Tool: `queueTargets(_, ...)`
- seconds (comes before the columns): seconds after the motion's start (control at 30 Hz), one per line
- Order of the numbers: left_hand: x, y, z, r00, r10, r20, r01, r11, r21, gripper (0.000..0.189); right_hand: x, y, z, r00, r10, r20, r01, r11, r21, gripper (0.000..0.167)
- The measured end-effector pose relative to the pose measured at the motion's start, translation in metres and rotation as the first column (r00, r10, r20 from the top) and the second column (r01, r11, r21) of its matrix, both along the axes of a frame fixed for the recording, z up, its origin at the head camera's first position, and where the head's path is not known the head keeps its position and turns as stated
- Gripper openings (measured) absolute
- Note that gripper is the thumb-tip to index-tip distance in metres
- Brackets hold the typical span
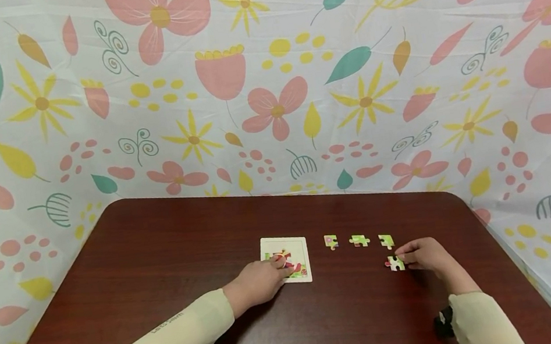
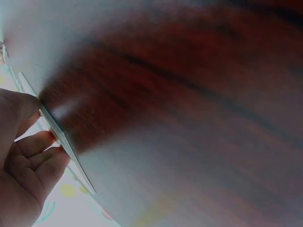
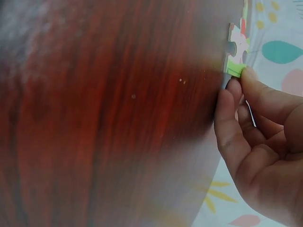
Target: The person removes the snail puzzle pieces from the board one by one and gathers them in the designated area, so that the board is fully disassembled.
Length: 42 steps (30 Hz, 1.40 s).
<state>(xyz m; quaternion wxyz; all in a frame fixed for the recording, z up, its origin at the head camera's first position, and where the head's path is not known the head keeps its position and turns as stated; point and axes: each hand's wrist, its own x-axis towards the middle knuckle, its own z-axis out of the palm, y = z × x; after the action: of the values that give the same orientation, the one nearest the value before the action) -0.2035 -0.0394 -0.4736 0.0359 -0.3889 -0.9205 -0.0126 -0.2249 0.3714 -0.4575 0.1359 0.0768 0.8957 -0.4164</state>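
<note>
Near the table's middle lies a pale puzzle board (image 1: 293, 242) with a white frame and several colourful pieces in its lower part. My left hand (image 1: 258, 282) rests on it from the left, fingertips pressing on the pieces and hiding some of them. In the left wrist view the thumb is at the board's near edge (image 2: 75, 161). At the right, my right hand (image 1: 427, 256) pinches the corner of a green and white puzzle piece (image 3: 236, 49) between thumb and finger, tilted up from the table in the right wrist view.
Right of the board lie several loose pieces: a green and pink one (image 1: 330, 241), a green one with tabs (image 1: 359, 241) and a green corner-like one (image 1: 385, 240) just beyond the right fingers. A flower-patterned cloth (image 1: 273, 154) hangs behind the dark wooden table (image 1: 184, 237).
</note>
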Motion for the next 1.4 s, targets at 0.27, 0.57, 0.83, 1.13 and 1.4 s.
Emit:
queueTargets(0.27,-0.001,0.001,-0.002,1.000,0.001,0.011,-0.001,1.000,0.012,0.032,-0.001,-0.002,-0.001,1.000,-0.006,-0.022,0.007,0.999,0.034,0.022)
queueTargets(0.57,-0.003,0.001,-0.003,1.000,0.003,0.014,-0.004,1.000,0.015,0.032,-0.001,-0.004,-0.003,0.999,-0.036,-0.035,0.038,0.997,0.060,0.021)
queueTargets(0.83,-0.002,0.001,-0.004,1.000,0.002,-0.007,-0.002,1.000,0.002,0.032,-0.002,-0.008,-0.003,0.998,-0.014,-0.060,0.021,0.992,0.127,0.018)
queueTargets(1.13,-0.003,0.000,-0.006,0.998,-0.014,-0.069,0.012,1.000,-0.025,0.030,-0.001,-0.012,-0.002,0.998,0.013,-0.063,0.000,0.978,0.210,0.015)
queueTargets(1.4,-0.005,-0.002,-0.008,0.998,-0.033,-0.044,0.035,0.999,0.037,0.033,0.000,-0.015,0.001,0.998,0.013,-0.067,0.002,0.974,0.225,0.016)
